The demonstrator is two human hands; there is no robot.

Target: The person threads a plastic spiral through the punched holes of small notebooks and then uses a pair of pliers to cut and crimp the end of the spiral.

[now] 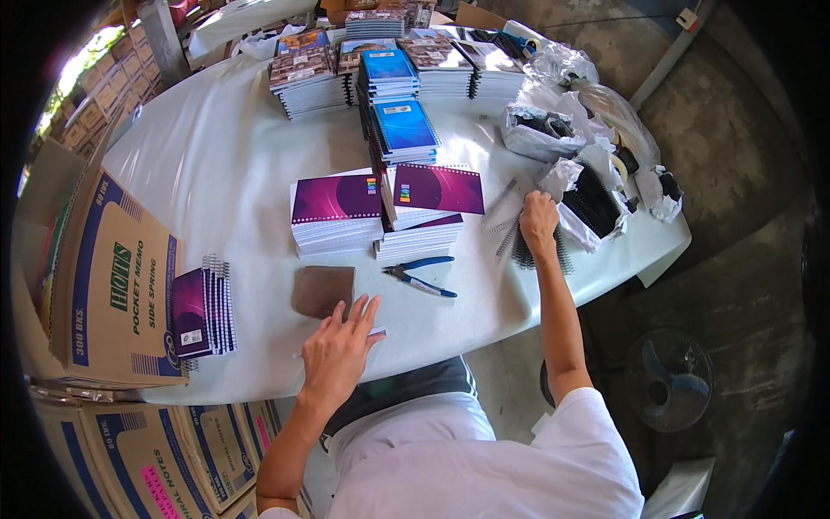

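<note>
My left hand (335, 356) rests low over the table's near edge, fingers spread. A thin pale strip (377, 334) shows beneath it; what it belongs to is mostly hidden. Just beyond lies a brown square block (324, 291). My right hand (539, 218) reaches out to a heap of dark spiral binding wires (541, 253), its fingers closed on wire among them. Blue-handled cutting pliers (422, 276) lie between my hands. Behind them are stacks of unbound purple memo pads (335, 199), with another purple pad (437, 188) topping the right stack.
Bound purple notebooks (204, 311) stand against a large carton (121, 277) at left. Blue notebooks (405, 127) and thicker spiral notebooks (304, 73) are piled at the back. Paper-wrapped black spirals (591, 201) crowd the right edge. A fan (664, 379) stands on the floor.
</note>
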